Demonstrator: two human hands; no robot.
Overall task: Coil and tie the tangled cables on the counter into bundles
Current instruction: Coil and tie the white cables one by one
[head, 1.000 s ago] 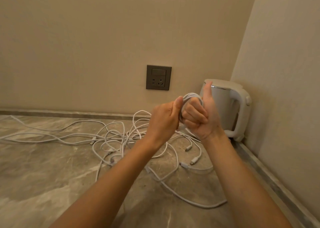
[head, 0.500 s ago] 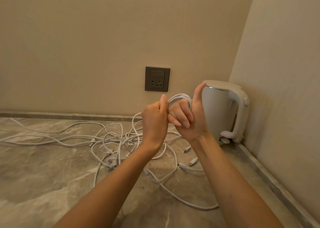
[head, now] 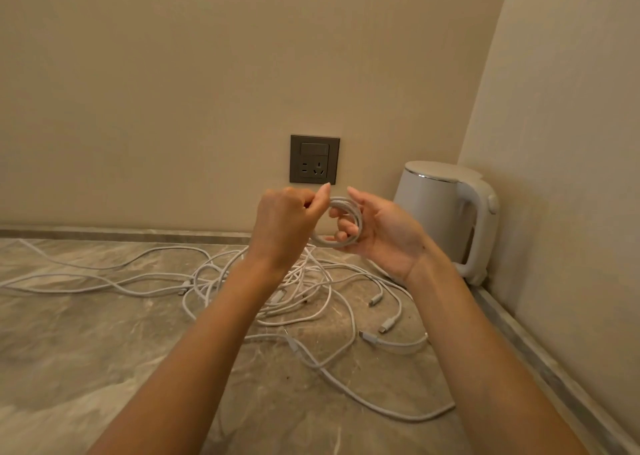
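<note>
Head view, single frame. The coil (head: 343,201) of white cable is at centre frame, lifted clear of the counter (head: 86,344) and just below the wall socket (head: 314,159). My right hand (head: 384,236) has its palm turned towards the camera and its fingers hooked through the loop. I read it as acting as a former so the turns keep their shape. My left hand (head: 287,226) is just left of the coil, fingers curled, thumb against forefinger. It may be pinching the free tail for the tie-off wrap, but the strand is hidden, so I cannot tell. The remaining tangled cables (head: 311,281) lie loose on the counter below the hands, plugs scattered to the right. The kettle (head: 436,212) sits in the right corner, clear of the work. Judgement: first bundle wound, not yet tied.
</note>
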